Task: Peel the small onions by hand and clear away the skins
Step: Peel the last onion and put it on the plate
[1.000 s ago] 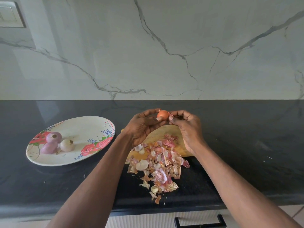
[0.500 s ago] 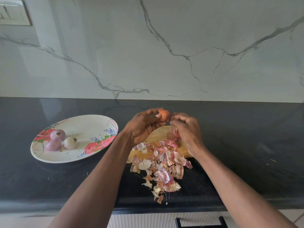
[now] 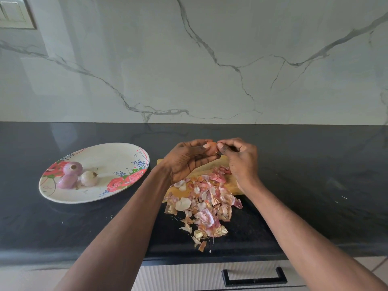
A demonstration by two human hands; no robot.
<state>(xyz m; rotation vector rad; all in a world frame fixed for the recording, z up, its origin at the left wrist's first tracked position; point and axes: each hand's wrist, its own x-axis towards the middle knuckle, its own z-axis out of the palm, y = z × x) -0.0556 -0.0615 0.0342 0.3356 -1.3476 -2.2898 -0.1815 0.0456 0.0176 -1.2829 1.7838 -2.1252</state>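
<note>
My left hand [image 3: 186,158] holds a small orange-skinned onion [image 3: 212,146] in its curled fingers above the far end of a wooden cutting board [image 3: 232,182]. My right hand [image 3: 241,158] pinches the onion's skin with thumb and forefinger, so most of the onion is hidden. A heap of pink and pale onion skins [image 3: 206,203] covers the board and spills onto the black counter [image 3: 315,185] toward me. Three peeled onions [image 3: 73,175] lie together on the left side of a floral plate [image 3: 117,158].
The floral plate lies on the counter left of my arms. A marble wall [image 3: 189,59] rises behind the counter, with a switch plate [image 3: 14,13] at top left. Below the front edge is a drawer with a black handle [image 3: 254,278].
My right hand dropped toward the skin heap half a second ago and is back up at the onion, pinching its skin. My left hand kept holding the onion.
</note>
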